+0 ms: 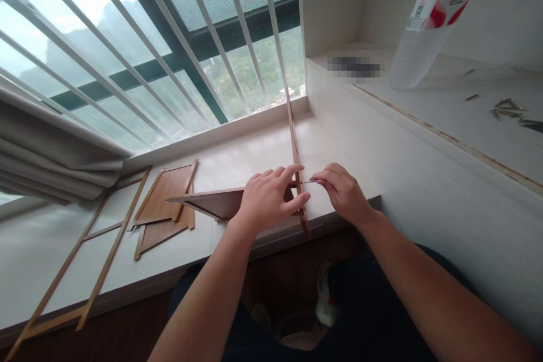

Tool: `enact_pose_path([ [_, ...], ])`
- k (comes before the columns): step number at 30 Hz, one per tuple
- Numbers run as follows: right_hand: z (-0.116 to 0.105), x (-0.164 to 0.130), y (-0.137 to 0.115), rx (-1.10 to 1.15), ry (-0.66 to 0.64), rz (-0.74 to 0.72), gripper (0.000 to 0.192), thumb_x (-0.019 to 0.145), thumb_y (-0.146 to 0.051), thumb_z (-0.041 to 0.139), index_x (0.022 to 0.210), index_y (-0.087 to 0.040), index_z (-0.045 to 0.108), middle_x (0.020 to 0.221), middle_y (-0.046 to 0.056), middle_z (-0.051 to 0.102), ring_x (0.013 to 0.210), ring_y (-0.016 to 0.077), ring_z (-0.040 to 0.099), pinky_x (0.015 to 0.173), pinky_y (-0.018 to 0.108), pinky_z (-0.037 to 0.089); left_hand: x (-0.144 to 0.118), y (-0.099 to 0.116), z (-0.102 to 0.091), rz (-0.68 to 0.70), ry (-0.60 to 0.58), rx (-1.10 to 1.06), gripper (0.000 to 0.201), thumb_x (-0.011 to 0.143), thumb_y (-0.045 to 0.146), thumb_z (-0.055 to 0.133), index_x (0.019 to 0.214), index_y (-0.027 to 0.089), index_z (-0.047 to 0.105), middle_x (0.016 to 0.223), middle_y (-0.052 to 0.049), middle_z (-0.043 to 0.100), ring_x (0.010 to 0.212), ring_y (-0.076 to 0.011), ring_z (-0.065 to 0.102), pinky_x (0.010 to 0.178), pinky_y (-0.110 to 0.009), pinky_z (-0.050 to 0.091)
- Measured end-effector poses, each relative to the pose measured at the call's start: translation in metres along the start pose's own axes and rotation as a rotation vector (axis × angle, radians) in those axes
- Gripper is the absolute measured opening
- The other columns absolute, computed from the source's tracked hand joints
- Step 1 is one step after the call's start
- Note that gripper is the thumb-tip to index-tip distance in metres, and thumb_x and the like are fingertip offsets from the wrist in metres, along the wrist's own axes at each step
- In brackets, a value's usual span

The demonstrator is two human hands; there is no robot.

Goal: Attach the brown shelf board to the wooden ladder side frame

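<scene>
From here I see a white window sill [250,155], which carries a wooden frame [103,232] and, beside it, two overlapping brown panels [163,195]. The right shelf [445,90] carries a bottle [419,48] and small metal pieces [507,106].

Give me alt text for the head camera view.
Someone's left hand steadies a wooden rail beside a wooden panel while the right hand pinches a thin metal piece at the rail, over a ledge by a barred window. Overlapping panels and a ladder-like frame lie left; a bottle and small metal pieces rest on a shelf, right.

One head-worn view, looking forward and down, near both hands [271,195], toward a window [169,60]
</scene>
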State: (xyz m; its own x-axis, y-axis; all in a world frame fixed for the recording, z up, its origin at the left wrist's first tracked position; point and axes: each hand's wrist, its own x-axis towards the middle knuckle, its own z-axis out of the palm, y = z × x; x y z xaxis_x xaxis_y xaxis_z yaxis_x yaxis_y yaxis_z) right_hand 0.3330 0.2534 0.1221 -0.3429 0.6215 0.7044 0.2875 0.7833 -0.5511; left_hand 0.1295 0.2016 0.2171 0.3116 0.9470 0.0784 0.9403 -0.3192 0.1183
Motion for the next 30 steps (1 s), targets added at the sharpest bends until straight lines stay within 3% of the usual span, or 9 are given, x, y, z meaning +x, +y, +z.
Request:
enact_pose_path([
  [3, -0.0014, 0.0000, 0.0001, -0.006, 0.023, 0.007, 0.018, 0.103, -0.022, 0.051, 0.106, -0.022, 0.069, 0.087, 0.006, 0.059, 0.088, 0.0203, 0.055, 0.080, 0.036, 0.049, 0.0002, -0.0001, 0.0005, 0.002, 0.002, 0.000, 0.057, 0.096, 0.068, 0.040, 0.144, 0.038, 0.045, 0.118, 0.001, 0.071, 0.106, -0.0268, 0.067, 0.087, -0.040, 0.047],
  [8, 0.0012, -0.0015, 0.0012, -0.038, -0.046, -0.022, 0.018, 0.103, -0.023, 0.051, 0.105, -0.022, 0.069, 0.088, 0.007, 0.060, 0.088, 0.0208, 0.055, 0.081, 0.037, 0.049, 0.0003, 0.0006, -0.0001, 0.001, 0.002, -0.002, 0.057, 0.096, 0.068, 0.039, 0.143, 0.037, 0.045, 0.118, 0.000, 0.072, 0.105, -0.0265, 0.068, 0.087, -0.040, 0.047],
  [30, 0.0018, -0.0010, -0.0015, 0.008, 0.025, 0.052, 0.021, 0.104, -0.027, 0.049, 0.106, -0.022, 0.069, 0.087, 0.007, 0.061, 0.088, 0.0215, 0.058, 0.080, 0.038, 0.050, 0.0006, 0.0002, 0.0000, -0.004, -0.004, -0.008, 0.058, 0.095, 0.068, 0.040, 0.144, 0.038, 0.046, 0.121, -0.001, 0.071, 0.108, -0.0264, 0.068, 0.090, -0.040, 0.048],
])
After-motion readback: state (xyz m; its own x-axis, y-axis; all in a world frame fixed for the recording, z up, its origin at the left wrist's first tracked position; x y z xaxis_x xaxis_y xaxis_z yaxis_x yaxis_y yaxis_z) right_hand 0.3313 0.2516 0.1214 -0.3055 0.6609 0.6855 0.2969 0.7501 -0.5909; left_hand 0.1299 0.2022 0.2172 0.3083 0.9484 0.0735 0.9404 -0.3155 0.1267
